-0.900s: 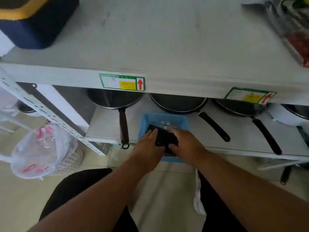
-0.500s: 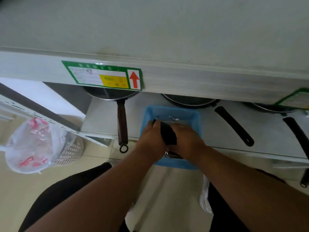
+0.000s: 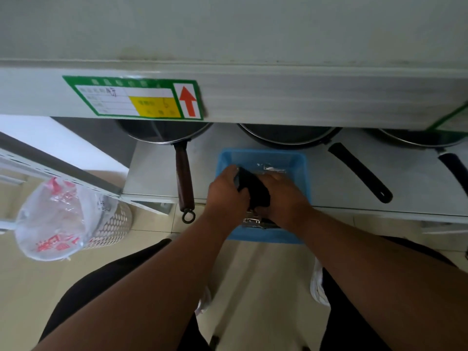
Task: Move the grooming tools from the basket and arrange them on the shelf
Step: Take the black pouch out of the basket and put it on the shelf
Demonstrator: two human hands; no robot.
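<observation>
A blue plastic basket (image 3: 263,158) sits on the lower shelf (image 3: 417,181), its front hanging over the edge. Both my hands are inside it. My left hand (image 3: 225,191) and my right hand (image 3: 286,198) are closed together on a black grooming tool (image 3: 254,186) held between them above the basket floor. Clear plastic packaging (image 3: 271,168) lies at the back of the basket, and a shiny packaged item (image 3: 253,221) shows under my wrists. The upper shelf (image 3: 253,34) fills the top of the view.
Three frying pans stand on the lower shelf: a wooden-handled pan (image 3: 184,178) left of the basket, a black-handled pan (image 3: 359,171) on its right, another pan (image 3: 453,165) at far right. A bagged white bin (image 3: 71,219) stands on the floor at left.
My head has dropped closer to the shelf, so the basket looks larger. Both hands have closed tighter on the black tool and turned it more upright.
</observation>
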